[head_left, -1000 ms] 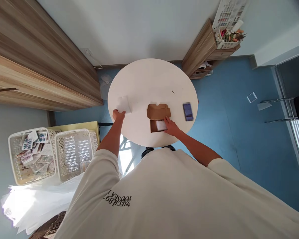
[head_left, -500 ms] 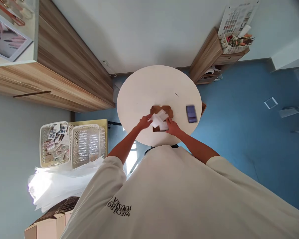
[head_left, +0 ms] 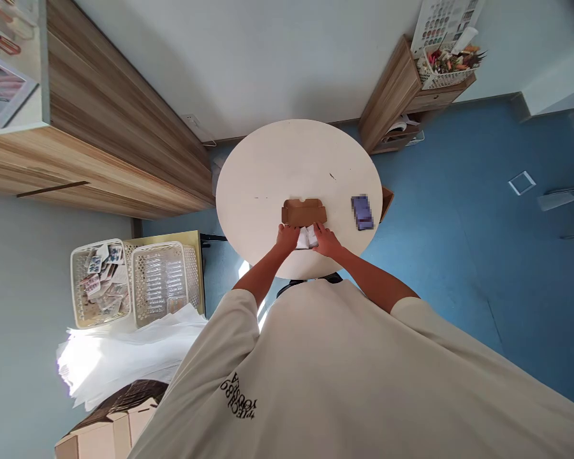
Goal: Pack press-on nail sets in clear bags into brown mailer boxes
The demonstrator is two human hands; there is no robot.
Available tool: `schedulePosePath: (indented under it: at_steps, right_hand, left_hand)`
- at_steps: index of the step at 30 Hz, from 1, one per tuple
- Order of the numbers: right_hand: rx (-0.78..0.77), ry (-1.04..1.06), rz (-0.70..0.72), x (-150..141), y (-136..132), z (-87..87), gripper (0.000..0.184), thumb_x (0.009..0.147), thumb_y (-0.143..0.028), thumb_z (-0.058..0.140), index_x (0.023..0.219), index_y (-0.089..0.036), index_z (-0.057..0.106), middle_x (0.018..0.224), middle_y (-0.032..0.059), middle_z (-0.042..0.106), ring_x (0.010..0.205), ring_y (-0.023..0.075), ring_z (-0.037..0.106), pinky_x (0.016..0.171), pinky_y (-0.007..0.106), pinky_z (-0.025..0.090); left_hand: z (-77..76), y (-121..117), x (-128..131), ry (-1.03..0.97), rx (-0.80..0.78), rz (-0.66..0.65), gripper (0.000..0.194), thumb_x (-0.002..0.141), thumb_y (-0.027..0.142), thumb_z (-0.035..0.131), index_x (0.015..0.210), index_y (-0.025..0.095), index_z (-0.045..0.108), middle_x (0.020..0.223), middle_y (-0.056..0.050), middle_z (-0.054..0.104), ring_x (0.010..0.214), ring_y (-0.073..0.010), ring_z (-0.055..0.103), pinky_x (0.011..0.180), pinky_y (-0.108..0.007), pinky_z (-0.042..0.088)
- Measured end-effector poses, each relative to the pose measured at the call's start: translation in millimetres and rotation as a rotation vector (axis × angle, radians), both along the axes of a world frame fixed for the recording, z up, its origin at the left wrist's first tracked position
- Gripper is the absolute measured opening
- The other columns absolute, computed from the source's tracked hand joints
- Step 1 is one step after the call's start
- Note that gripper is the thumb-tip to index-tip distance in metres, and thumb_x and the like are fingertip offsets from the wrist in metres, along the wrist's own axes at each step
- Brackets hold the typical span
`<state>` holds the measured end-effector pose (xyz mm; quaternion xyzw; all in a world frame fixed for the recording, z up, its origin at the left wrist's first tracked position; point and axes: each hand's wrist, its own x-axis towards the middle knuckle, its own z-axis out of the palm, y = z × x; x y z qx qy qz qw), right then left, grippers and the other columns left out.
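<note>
A small brown cardboard box (head_left: 304, 212) lies on the round table with its lid flap raised toward the far side. White wrapping, seemingly thin foam sheet (head_left: 303, 240), fills its tray. My left hand (head_left: 287, 236) grips the box's left side, fingers curled over the rim beside the wrapping. On the opposite side, my right hand (head_left: 326, 241) closes around the right end of the box, its fingertips touching the white sheet. Whatever lies beneath the wrapping is hidden, and both hands cover the box's side walls.
On the white round table (head_left: 258, 159), a blurred purple-blue item (head_left: 362, 211) lies to the right. Plastic baskets (head_left: 165, 280) stand at left, above stacked white sheets (head_left: 129, 350) and cardboard boxes (head_left: 110, 430). A wooden cabinet (head_left: 138, 127) borders the left; a small cabinet (head_left: 387, 95) stands back right.
The white sheet that stuck up loosely above the box is now down inside the tray. Both hands have moved closer together, onto the box. The view has shifted slightly.
</note>
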<state>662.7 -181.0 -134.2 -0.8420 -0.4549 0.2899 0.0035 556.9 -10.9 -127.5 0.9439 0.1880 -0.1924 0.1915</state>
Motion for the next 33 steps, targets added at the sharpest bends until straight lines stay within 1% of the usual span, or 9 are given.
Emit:
schedulePosePath:
  at_steps: [4, 8, 12, 18, 21, 24, 27, 30, 33]
  right_hand:
    - [0.005, -0.018, 0.01, -0.3, 0.0, -0.5, 0.116, 0.088, -0.038, 0.078, 0.175, -0.022, 0.004, 0.175, 0.023, 0.025, 0.135, 0.043, 0.056, 0.11, 0.049, 0.047]
    - [-0.008, -0.046, 0.026, -1.1, -0.2, -2.1, 0.119, 0.088, -0.04, 0.077, 0.175, -0.024, -0.002, 0.176, 0.0221, 0.025, 0.134, 0.0419, 0.058, 0.108, 0.047, 0.049]
    - [-0.021, -0.066, 0.044, -1.1, -1.3, -4.1, 0.115, 0.089, -0.039, 0.076, 0.175, -0.025, 0.0, 0.177, 0.0207, 0.022, 0.134, 0.0405, 0.057, 0.108, 0.047, 0.049]
    - [-0.045, -0.072, 0.066, -2.4, -7.3, 0.3, 0.107, 0.092, -0.041, 0.07, 0.175, -0.024, 0.005, 0.18, 0.0187, 0.015, 0.141, 0.0402, 0.051, 0.11, 0.048, 0.047]
    - [-0.016, -0.054, 0.052, -5.7, -13.0, 7.7, 0.103, 0.092, -0.042, 0.069, 0.174, -0.024, 0.009, 0.179, 0.0184, 0.018, 0.142, 0.0409, 0.049, 0.111, 0.05, 0.047]
    - [0.117, -0.011, -0.063, -5.7, -16.8, 16.7, 0.085, 0.096, -0.045, 0.063, 0.169, -0.021, 0.027, 0.171, 0.0195, 0.033, 0.142, 0.0407, 0.047, 0.113, 0.052, 0.045]
    - [0.288, 0.051, -0.385, 5.1, -11.0, 24.8, 0.068, 0.1, -0.042, 0.051, 0.162, -0.017, 0.039, 0.161, 0.0217, 0.044, 0.142, 0.0372, 0.048, 0.114, 0.052, 0.047]
    - [0.355, 0.294, -0.766, 25.5, 5.6, 31.7, 0.068, 0.1, -0.044, 0.047, 0.164, -0.022, 0.038, 0.161, 0.0185, 0.046, 0.134, 0.0309, 0.057, 0.109, 0.045, 0.053]
    - [0.393, 0.52, -0.859, 42.2, 21.5, 38.2, 0.069, 0.098, -0.047, 0.051, 0.163, -0.027, 0.041, 0.15, 0.0128, 0.059, 0.13, 0.0272, 0.06, 0.105, 0.042, 0.055]
  left_hand:
    - [0.1, -15.0, -18.6, -0.1, 0.04, -0.018, 0.045, 0.096, 0.01, 0.052, 0.139, 0.02, 0.062, 0.131, -0.017, 0.065, 0.116, -0.0306, 0.065, 0.098, -0.043, 0.047]
    - [-3.0, -24.2, -35.4, -0.097, 0.022, -0.134, 0.047, 0.101, 0.015, 0.049, 0.148, 0.022, 0.056, 0.143, -0.018, 0.06, 0.114, -0.0302, 0.067, 0.098, -0.043, 0.049]
    - [-3.2, -27.7, -31.2, -0.043, 0.04, -0.154, 0.054, 0.098, 0.013, 0.053, 0.151, 0.018, 0.053, 0.137, -0.021, 0.064, 0.117, -0.0329, 0.066, 0.102, -0.047, 0.046]
    - [3.9, -22.2, -24.2, -0.079, 0.001, -0.096, 0.043, 0.097, 0.013, 0.053, 0.14, 0.019, 0.061, 0.14, -0.017, 0.063, 0.127, -0.0338, 0.061, 0.105, -0.047, 0.046]
    - [8.4, -12.2, -32.0, -0.163, -0.091, 0.06, 0.036, 0.1, 0.014, 0.05, 0.132, 0.023, 0.063, 0.139, -0.014, 0.064, 0.125, -0.0296, 0.062, 0.107, -0.045, 0.047]
    - [10.8, 3.2, -37.9, -0.274, -0.152, 0.388, 0.029, 0.101, 0.018, 0.048, 0.126, 0.022, 0.061, 0.13, -0.014, 0.065, 0.123, -0.0285, 0.062, 0.107, -0.044, 0.048]
    - [8.9, 22.9, -34.1, -0.306, -0.276, 0.751, 0.033, 0.1, 0.022, 0.051, 0.133, 0.024, 0.054, 0.137, -0.014, 0.062, 0.121, -0.0265, 0.063, 0.104, -0.043, 0.05]
    - [3.9, 40.5, -21.3, -0.264, -0.536, 0.982, 0.04, 0.102, 0.035, 0.052, 0.141, 0.026, 0.049, 0.143, -0.014, 0.062, 0.123, -0.0256, 0.065, 0.093, -0.038, 0.053]
    - [0.8, 48.9, -8.0, -0.259, -0.715, 1.059, 0.048, 0.103, 0.042, 0.05, 0.147, 0.025, 0.046, 0.14, -0.013, 0.067, 0.123, -0.0247, 0.066, 0.091, -0.035, 0.053]
